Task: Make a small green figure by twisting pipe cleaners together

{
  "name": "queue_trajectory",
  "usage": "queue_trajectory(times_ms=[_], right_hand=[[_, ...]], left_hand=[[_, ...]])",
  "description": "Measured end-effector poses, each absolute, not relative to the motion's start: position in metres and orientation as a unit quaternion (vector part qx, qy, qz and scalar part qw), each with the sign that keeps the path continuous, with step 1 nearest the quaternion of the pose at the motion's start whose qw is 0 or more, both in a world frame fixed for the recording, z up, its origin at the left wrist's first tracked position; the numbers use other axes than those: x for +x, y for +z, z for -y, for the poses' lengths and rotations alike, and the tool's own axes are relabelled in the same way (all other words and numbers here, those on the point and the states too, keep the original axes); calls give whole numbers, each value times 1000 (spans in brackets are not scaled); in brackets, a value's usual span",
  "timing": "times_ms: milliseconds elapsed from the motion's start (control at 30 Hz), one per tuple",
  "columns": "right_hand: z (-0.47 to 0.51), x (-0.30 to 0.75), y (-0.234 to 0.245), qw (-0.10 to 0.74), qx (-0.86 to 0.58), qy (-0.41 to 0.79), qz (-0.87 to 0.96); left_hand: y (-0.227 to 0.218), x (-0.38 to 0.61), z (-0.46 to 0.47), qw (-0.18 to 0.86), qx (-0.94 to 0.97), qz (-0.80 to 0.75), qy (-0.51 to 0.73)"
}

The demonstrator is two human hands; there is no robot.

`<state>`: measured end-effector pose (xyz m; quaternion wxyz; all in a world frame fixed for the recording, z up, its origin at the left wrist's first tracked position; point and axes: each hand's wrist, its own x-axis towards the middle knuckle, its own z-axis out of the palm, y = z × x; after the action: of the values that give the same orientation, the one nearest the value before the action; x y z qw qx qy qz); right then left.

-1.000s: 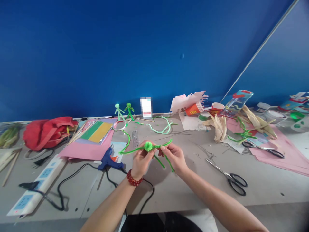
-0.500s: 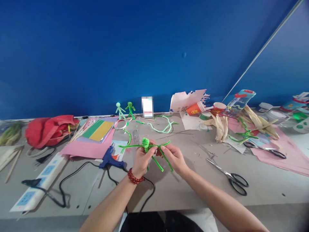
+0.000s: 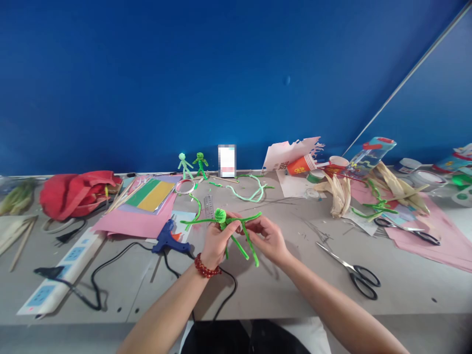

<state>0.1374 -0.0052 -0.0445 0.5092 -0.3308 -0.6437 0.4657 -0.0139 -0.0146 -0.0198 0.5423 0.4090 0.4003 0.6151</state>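
A bright green pipe-cleaner figure [image 3: 220, 216] with a coiled head and several long limbs is pinched at its body by my left hand [image 3: 216, 243], which wears a red bead bracelet [image 3: 205, 267]. My right hand [image 3: 272, 242] has its fingers closed around the right-hand stems of the same figure, thumb beside a hanging stem. Its fingertips are partly hidden behind the stems. Beyond my hands, a pale green pipe-cleaner figure [image 3: 185, 166] and a darker green pipe-cleaner figure [image 3: 201, 164] stand against the blue wall.
To the left lie a blue glue gun [image 3: 168, 239], a power strip [image 3: 61, 275], coloured sheets [image 3: 149, 195] and a red bag [image 3: 75, 195]. On the right are black-handled scissors [image 3: 363, 280], a second pair of scissors [image 3: 424, 235], corn husks [image 3: 339, 199] and an orange paper cup [image 3: 300, 165].
My right thumb and fingers have loosened slightly and shifted a little right along the stems. The hanging right-hand stem has swung left and down. My left hand keeps its pinch.
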Motion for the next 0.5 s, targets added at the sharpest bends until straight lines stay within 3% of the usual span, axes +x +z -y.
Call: queue_trajectory(times_ms=[267,500], right_hand=[[7,147,-34,472,-271,208,813],[4,154,-21,455,-250,182,835]], left_hand=[[-25,-17,13,462,463,-419,631],[-18,-18,17,382,527,-450,611]])
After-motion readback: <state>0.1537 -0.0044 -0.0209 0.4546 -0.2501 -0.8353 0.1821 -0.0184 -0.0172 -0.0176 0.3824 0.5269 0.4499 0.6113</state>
